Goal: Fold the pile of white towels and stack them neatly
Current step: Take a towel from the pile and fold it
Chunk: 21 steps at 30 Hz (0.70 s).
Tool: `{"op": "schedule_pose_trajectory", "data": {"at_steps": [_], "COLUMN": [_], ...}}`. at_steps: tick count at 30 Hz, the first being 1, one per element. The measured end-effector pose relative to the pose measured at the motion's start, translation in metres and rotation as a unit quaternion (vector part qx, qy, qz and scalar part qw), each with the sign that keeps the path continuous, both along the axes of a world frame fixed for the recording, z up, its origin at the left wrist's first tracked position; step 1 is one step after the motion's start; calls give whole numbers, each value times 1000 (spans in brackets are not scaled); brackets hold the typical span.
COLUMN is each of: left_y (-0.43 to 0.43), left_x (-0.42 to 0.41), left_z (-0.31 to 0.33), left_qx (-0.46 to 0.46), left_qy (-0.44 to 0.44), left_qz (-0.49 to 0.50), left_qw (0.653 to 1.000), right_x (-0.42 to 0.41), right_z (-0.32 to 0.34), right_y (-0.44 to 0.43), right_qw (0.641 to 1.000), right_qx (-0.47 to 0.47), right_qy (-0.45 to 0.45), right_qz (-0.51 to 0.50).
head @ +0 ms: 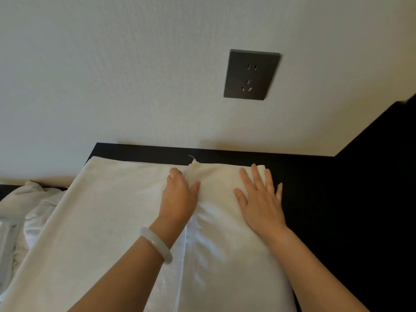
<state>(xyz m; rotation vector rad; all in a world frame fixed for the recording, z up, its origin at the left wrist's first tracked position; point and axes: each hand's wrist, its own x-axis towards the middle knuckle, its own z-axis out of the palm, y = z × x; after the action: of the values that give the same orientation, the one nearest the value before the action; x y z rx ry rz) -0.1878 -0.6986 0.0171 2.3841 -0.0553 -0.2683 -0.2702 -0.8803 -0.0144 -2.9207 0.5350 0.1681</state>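
Observation:
A large white towel [108, 217] lies spread over a black table [326, 199], its far edge near the wall. A fold edge runs down its middle, and the right part lies doubled over. My left hand [180, 197], with a pale bangle on the wrist, rests on the towel beside that fold, its fingers curled down into the cloth near the far edge. Lying flat with spread fingers, my right hand [261, 199] presses on the folded right part near its far right corner.
A heap of crumpled white towels [24, 212] sits at the left edge. The cream wall rises just behind the table, with a dark power socket [251, 74] above. Bare black tabletop stretches to the right of the towel.

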Motion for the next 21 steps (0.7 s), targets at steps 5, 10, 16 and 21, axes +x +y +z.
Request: {"op": "schedule_pose_trajectory", "data": {"at_steps": [5, 10, 16, 21], "left_y": [14, 20, 30, 37], "left_x": [-32, -59, -83, -94], "left_z": [8, 10, 6, 15], "left_qx": [57, -3, 41, 52], "left_qy": [65, 141, 24, 4], "left_qz": [-14, 1, -19, -42], "left_qw": [996, 990, 999, 998], "right_x": [-4, -33, -58, -62], "right_z": [13, 4, 8, 15], "right_y": [13, 48, 50, 56], "right_qw": [999, 999, 1000, 998], "right_qx": [-26, -7, -6, -31], "right_qy": [20, 18, 5, 13], "right_qz": [-27, -28, -24, -45]}}
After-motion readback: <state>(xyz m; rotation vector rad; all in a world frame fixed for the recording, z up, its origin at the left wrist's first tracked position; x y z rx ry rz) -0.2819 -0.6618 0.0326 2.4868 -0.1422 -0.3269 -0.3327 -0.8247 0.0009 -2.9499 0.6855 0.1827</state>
